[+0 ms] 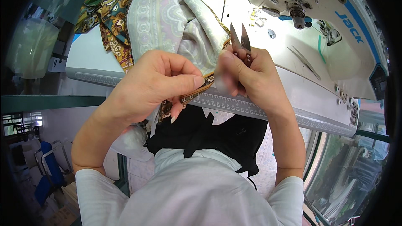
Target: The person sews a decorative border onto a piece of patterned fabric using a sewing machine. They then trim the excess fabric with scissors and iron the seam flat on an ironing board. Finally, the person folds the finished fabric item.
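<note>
My left hand (161, 81) pinches the narrow patterned binding (192, 94) along the edge of a cloth (153, 21), whose pale printed underside faces up. More of the binding hangs below my fingers. My right hand (253, 77) grips thread snips (243, 44), blades pointing away from me and apart, just beside the cloth's edge. Its thumb and part of the fingers are blurred. A bunched part with brown, teal and yellow floral print (115, 39) lies at the back left of the white table.
A sewing machine (343, 46) stands at the right, with tweezers (303, 62) on its bed. A ruler strip (312, 116) runs along the table's front edge. Black cloth (222, 136) lies over my lap. A translucent bin (33, 50) is at the left, above a blue folded chair (50, 167).
</note>
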`<action>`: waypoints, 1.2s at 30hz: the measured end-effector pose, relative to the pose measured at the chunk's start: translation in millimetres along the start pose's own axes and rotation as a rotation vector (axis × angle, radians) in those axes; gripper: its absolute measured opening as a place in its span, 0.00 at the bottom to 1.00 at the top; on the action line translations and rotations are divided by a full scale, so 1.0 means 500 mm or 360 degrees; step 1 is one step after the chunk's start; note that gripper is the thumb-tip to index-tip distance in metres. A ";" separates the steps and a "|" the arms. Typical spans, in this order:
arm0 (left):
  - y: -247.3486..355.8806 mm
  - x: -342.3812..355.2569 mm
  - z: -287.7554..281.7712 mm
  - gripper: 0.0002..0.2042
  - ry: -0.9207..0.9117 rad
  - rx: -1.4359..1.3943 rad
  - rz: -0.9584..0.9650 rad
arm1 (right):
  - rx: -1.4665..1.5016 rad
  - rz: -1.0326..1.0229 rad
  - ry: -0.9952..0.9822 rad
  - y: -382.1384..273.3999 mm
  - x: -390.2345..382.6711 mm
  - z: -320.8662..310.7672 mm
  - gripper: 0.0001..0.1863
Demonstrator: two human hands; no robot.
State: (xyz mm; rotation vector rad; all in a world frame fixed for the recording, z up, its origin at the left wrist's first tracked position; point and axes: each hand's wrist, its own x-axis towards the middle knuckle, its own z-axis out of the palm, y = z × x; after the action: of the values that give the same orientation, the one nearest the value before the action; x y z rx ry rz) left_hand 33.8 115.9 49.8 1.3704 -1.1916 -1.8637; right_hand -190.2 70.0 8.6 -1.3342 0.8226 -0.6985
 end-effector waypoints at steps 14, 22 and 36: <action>-0.031 -0.015 0.023 0.05 0.0467 0.1341 0.1023 | 0.0166 -0.0031 0.0261 0.002 -0.009 0.020 0.12; -0.139 0.004 0.082 0.12 0.1096 0.2246 0.2082 | 0.0583 -0.0083 0.0400 0.028 -0.039 0.040 0.11; -0.089 0.023 0.071 0.06 0.0613 0.0805 0.1299 | 0.0515 -0.0020 0.0418 0.024 -0.063 0.019 0.11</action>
State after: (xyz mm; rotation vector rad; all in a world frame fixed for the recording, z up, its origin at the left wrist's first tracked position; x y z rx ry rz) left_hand 0.1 139.4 8.4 1.1337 -1.7221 -0.7287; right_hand -199.9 102.4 0.5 -0.9690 0.8669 -0.9861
